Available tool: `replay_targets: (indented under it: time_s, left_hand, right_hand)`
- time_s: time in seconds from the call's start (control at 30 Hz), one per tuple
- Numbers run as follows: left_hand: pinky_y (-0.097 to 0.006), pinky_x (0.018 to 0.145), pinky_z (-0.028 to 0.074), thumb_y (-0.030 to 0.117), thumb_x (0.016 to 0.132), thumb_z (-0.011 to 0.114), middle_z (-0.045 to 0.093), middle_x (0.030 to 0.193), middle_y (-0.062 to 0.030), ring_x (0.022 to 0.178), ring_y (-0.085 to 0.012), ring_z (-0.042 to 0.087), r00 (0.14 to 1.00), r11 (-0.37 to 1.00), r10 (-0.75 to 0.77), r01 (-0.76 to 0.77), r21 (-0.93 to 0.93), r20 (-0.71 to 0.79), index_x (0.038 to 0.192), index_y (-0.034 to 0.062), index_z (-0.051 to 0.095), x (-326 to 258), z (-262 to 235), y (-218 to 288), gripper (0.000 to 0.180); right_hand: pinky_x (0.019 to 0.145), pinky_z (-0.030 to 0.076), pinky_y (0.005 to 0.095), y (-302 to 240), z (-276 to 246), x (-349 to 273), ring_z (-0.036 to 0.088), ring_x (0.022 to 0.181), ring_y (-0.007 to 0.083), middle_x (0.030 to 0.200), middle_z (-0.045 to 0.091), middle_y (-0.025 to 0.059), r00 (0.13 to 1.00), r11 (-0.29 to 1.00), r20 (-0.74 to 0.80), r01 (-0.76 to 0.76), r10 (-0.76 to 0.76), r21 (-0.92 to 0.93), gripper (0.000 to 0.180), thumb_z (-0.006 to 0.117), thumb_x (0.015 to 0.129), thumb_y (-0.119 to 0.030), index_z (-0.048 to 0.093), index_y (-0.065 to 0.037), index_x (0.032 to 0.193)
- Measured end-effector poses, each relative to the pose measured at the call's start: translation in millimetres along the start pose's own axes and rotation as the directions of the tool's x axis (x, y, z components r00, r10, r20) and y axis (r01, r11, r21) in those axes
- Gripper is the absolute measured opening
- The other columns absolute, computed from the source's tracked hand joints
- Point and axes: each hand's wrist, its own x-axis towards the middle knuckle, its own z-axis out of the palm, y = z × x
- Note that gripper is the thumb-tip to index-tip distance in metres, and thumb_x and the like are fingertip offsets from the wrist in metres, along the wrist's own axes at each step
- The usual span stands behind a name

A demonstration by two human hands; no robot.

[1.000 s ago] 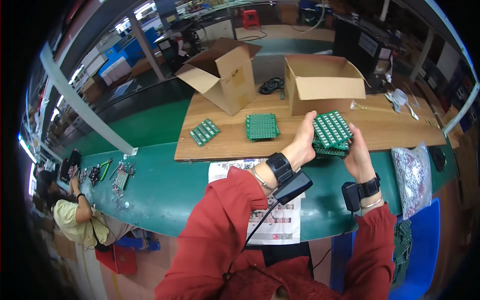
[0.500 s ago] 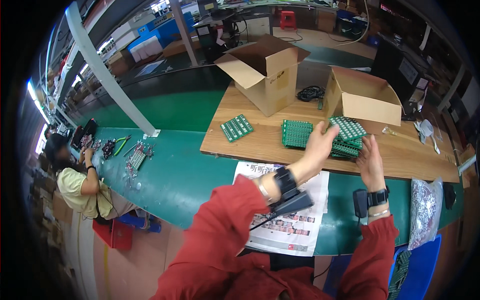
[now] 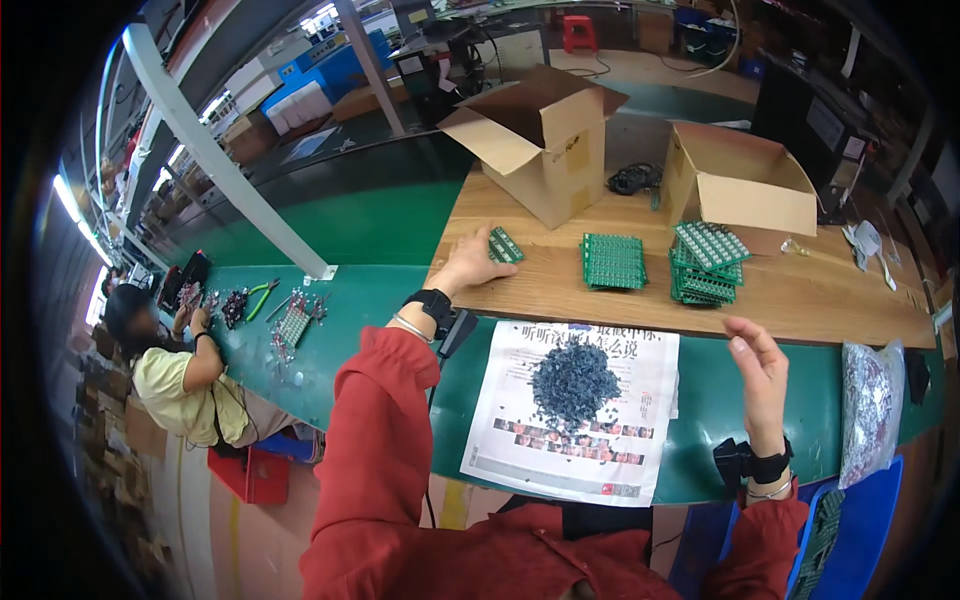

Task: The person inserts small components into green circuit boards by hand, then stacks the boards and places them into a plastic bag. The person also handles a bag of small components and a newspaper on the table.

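Observation:
My left hand (image 3: 467, 263) is over a green circuit board panel (image 3: 505, 246) at the left of the wooden board, thumb on its near side and fingers around its far left side. The hand covers part of that panel. Above the bench's near right part, my right hand (image 3: 762, 380) holds nothing, its fingers stretched out and slightly curved. Two stacks of green circuit board panels stand between the hands: a squarer stack (image 3: 613, 262) and an uneven stack (image 3: 710, 250) with a tilted panel on top. A pile of small dark pieces (image 3: 573, 385) lies on a newspaper (image 3: 500, 440).
Two open cardboard boxes (image 3: 570, 180) (image 3: 755, 205) stand behind the stacks on the wooden board (image 3: 820, 290). A filled clear bag (image 3: 868, 410) lies at the right, near a blue bin (image 3: 860, 535). At the left, a co-worker (image 3: 190, 375) handles small parts beside green-handled pliers (image 3: 262, 298).
My left hand has moved left from the stacks to the single panel. My right hand has drawn back towards me. The dark pile, hidden by my arm before, now shows.

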Motion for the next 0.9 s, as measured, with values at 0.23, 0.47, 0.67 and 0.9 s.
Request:
replay_targets:
  time_s: [0.23, 0.47, 0.67, 0.9]
  left_hand:
    - [-0.042, 0.099, 0.039, 0.036, 0.066, 0.077, 0.052, 0.121, -0.0252, 0.115, -0.0390, 0.050, 0.933, 0.925, 0.162, -0.257, -0.279, -0.322, 0.133, 0.0003, 0.037, -54, -18, 47, 0.086]
    - [-0.028, 0.069, 0.048, 0.045, 0.077, 0.072, 0.056, 0.095, -0.0142, 0.080, -0.0172, 0.056, 0.991, 0.556, 0.135, -0.077, -0.828, -0.002, 0.134, -0.0038, 0.027, -129, 35, 123, 0.088]
    - [-0.028, 0.074, 0.048, 0.045, 0.092, 0.051, 0.055, 0.103, -0.0146, 0.086, -0.0172, 0.058, 0.967, 0.364, 0.168, 0.122, -0.924, 0.194, 0.134, 0.0003, 0.027, -140, 52, 139, 0.065]
    - [-0.029, 0.054, 0.044, 0.030, 0.097, 0.045, 0.057, 0.062, -0.0089, 0.058, -0.0164, 0.057, 0.969, 0.665, 0.107, -0.236, -0.708, -0.222, 0.099, -0.0014, 0.055, -134, 51, 138, 0.033]
  right_hand:
    - [0.091, 0.044, 0.0311, -7, 42, -4, 0.054, 0.111, 0.0202, 0.124, 0.054, 0.0133, 0.966, 0.990, 0.257, -0.012, -0.025, 0.140, 0.060, 0.073, 0.075, -0.011, 0.047, 0.000, 0.129]
    - [0.107, 0.031, 0.0419, -2, 102, 11, 0.034, 0.132, 0.0330, 0.145, 0.030, 0.0190, 0.726, 0.773, 0.483, 0.618, -0.489, -0.146, 0.106, 0.084, 0.060, -0.022, 0.023, -0.005, 0.144]
    - [0.105, 0.033, 0.0348, 37, 107, 16, 0.040, 0.128, 0.0225, 0.138, 0.042, 0.0125, 0.834, 0.945, 0.462, 0.193, -0.300, 0.264, 0.088, 0.080, 0.066, -0.023, 0.035, -0.001, 0.139]
    - [0.098, 0.038, 0.0308, 36, 109, 18, 0.049, 0.115, 0.0202, 0.127, 0.049, 0.0163, 0.904, 0.879, 0.426, -0.178, -0.032, 0.443, 0.079, 0.043, 0.087, -0.060, 0.037, 0.002, 0.136]
